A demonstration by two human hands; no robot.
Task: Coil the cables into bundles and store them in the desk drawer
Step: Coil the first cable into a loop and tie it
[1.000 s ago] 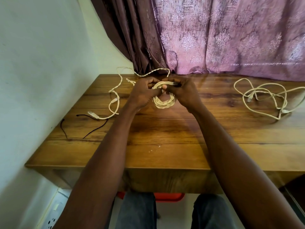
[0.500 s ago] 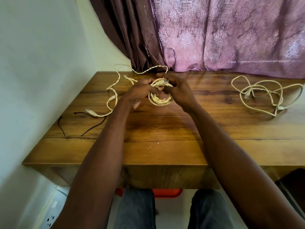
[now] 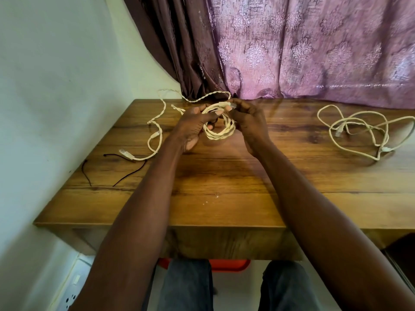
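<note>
Cream twisted cable, half-coiled, gripped by left hand; right hand pinches its plug.

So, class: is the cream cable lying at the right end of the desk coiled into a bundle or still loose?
Loose. The cream cable sprawls in uneven, open loops across the desk, its plugs lying free, and neither hand touches it.
</note>
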